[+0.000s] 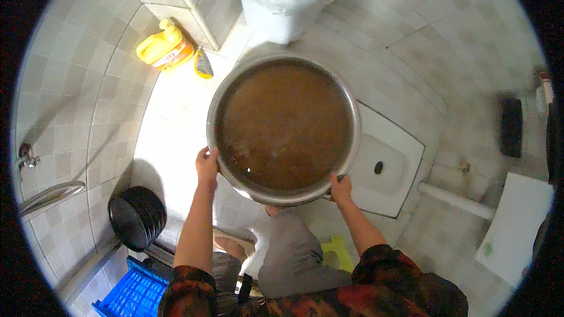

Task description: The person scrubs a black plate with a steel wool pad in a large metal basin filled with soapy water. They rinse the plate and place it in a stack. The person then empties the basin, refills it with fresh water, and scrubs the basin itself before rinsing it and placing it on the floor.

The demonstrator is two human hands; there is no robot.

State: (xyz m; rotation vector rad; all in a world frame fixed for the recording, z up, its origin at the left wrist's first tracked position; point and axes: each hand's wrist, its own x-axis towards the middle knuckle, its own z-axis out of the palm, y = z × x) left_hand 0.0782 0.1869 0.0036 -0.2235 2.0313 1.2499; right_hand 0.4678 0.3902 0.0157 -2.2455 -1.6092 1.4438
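Note:
A large round stainless steel pot [355, 119] stands out before me at the middle of the view, holding brown, cloudy liquid [284, 123]. My left hand [207, 168] grips it at the lower left of its rim. At the lower right, my right hand [341, 187] is closed on what looks like a handle at the pot's side. The undersides of both grips and the pot's base are hidden.
Right of the pot is a white squat toilet [381, 165] in the floor. A white lidded bin [282, 9] is beyond it. Yellow jug [165, 50] and brush-like item [203, 64] stand upper left; stacked black basins [137, 219] and blue plastic crate [136, 290] lie lower left.

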